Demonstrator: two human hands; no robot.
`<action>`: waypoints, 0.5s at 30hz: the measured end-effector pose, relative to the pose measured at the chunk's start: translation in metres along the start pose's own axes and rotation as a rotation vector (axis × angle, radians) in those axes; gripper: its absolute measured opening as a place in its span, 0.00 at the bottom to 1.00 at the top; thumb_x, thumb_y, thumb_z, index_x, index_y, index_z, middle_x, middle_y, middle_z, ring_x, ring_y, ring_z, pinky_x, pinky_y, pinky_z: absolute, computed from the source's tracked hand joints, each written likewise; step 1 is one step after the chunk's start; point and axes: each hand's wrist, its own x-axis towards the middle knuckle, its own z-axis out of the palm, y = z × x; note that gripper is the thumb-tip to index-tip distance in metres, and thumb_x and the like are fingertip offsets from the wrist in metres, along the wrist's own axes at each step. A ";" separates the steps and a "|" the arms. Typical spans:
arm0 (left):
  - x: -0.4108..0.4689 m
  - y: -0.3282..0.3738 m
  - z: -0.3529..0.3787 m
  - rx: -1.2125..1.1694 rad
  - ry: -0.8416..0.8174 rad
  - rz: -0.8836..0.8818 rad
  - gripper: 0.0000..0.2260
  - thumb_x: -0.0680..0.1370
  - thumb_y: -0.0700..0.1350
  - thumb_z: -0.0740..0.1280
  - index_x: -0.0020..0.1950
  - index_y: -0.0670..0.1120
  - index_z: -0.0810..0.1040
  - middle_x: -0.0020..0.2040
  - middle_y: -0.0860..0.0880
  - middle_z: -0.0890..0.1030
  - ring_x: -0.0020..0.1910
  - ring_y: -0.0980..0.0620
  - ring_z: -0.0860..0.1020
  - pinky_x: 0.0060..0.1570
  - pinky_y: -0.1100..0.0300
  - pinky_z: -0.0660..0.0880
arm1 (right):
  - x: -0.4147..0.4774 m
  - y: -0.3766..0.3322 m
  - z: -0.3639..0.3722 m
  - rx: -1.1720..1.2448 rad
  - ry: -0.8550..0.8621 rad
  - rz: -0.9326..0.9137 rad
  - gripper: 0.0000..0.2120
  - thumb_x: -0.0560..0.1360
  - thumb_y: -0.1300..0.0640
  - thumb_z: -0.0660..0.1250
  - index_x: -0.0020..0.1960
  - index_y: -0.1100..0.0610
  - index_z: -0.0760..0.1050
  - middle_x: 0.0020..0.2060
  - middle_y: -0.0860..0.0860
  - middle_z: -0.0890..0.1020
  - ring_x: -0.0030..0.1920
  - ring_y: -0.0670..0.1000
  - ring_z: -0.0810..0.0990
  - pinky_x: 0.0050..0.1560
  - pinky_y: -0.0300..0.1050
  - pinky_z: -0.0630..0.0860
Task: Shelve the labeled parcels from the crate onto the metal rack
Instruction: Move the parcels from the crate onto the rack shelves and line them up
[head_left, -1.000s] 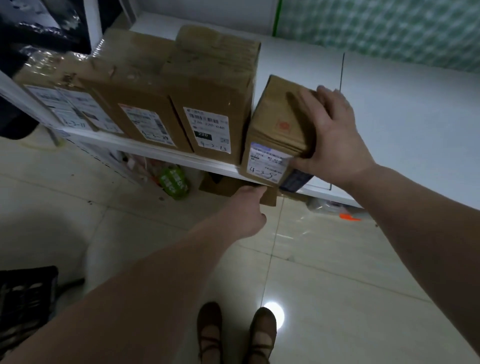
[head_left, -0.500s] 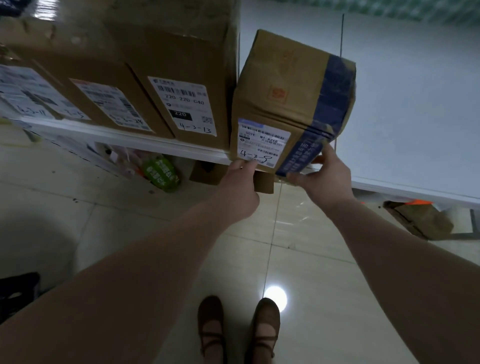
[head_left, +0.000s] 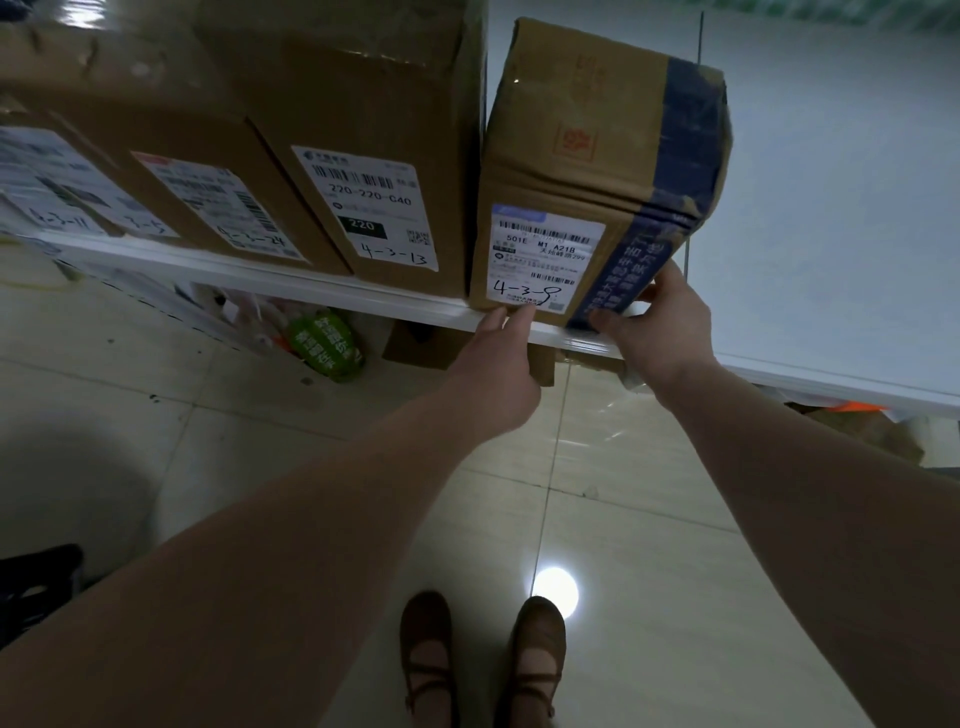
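Qty: brown cardboard parcels (head_left: 597, 156) ≥4, far-left unclear; white paper labels (head_left: 545, 254) 5; left hand (head_left: 498, 374) + right hand (head_left: 660, 332); brown strap shoes (head_left: 428, 654) 2; green plastic bag (head_left: 327, 343) 1.

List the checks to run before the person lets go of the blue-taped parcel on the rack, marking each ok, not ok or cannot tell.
1. The label on the blue-taped parcel faces outward and is readable: ok.
2. Parcel base flat on the shelf: cannot tell, the base is hidden.
3. Parcel front about level with the shelf edge: ok.
4. Parcel stands close beside the neighbouring box: ok.
5. Hands clear of the parcel: not ok; the left hand touches its lower front edge and the right hand grips its lower right corner.
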 end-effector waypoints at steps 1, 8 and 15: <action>0.000 0.000 -0.001 0.001 0.003 0.001 0.36 0.76 0.34 0.64 0.79 0.51 0.50 0.79 0.49 0.51 0.77 0.48 0.54 0.69 0.57 0.61 | 0.001 -0.001 0.000 0.001 -0.003 0.001 0.31 0.73 0.56 0.75 0.72 0.53 0.66 0.60 0.50 0.79 0.59 0.51 0.77 0.55 0.44 0.73; 0.002 0.002 -0.003 -0.007 0.029 0.021 0.36 0.76 0.34 0.63 0.79 0.50 0.49 0.78 0.48 0.54 0.74 0.49 0.59 0.58 0.64 0.61 | 0.005 -0.006 -0.002 -0.028 -0.009 -0.006 0.29 0.74 0.57 0.72 0.72 0.54 0.66 0.63 0.51 0.79 0.62 0.53 0.77 0.55 0.44 0.72; 0.002 0.003 -0.005 0.015 0.029 0.025 0.36 0.77 0.34 0.64 0.79 0.49 0.48 0.78 0.48 0.55 0.74 0.50 0.58 0.60 0.64 0.60 | 0.006 -0.009 -0.004 -0.037 -0.039 0.001 0.30 0.75 0.57 0.72 0.73 0.54 0.64 0.63 0.52 0.78 0.62 0.54 0.76 0.53 0.42 0.69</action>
